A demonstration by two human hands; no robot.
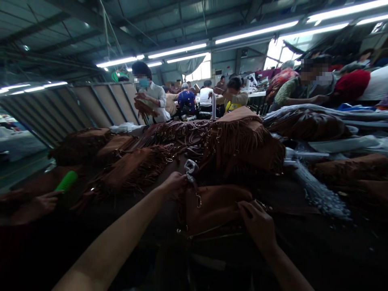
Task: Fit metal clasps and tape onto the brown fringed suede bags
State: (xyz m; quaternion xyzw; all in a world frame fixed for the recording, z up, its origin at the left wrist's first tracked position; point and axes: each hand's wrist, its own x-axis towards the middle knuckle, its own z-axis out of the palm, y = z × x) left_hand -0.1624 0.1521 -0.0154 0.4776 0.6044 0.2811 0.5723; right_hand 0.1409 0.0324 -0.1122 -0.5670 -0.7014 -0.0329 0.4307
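From the head camera, the left hand [174,185] and right hand [257,223] work well apart over a tan suede bag [214,209] lying on a dark table [321,238] directly in front of the person. The left hand closes around a brown strap [190,180] just under a silver clasp [190,166], raising it off the bag, while the fingers of the right hand curl over the bag's right end and seem to pin it down; that split looks like a sound way to keep the fitting clear of the loose fringe. A gold snap hook [198,201] hangs against the bag's face. Fringed suede bags [242,139] lie heaped beyond it, with a bundle of bluish-white strands [318,190] to the right. At the left edge, another person's hand [39,204] sits near a ribbed green handle [66,181]. Past the table, a co-worker in a pale shirt [156,99] holds a fringed bag, and others work in rows beneath strip lights [176,50] and a corrugated ceiling [169,20], with windows [197,70] at the far end
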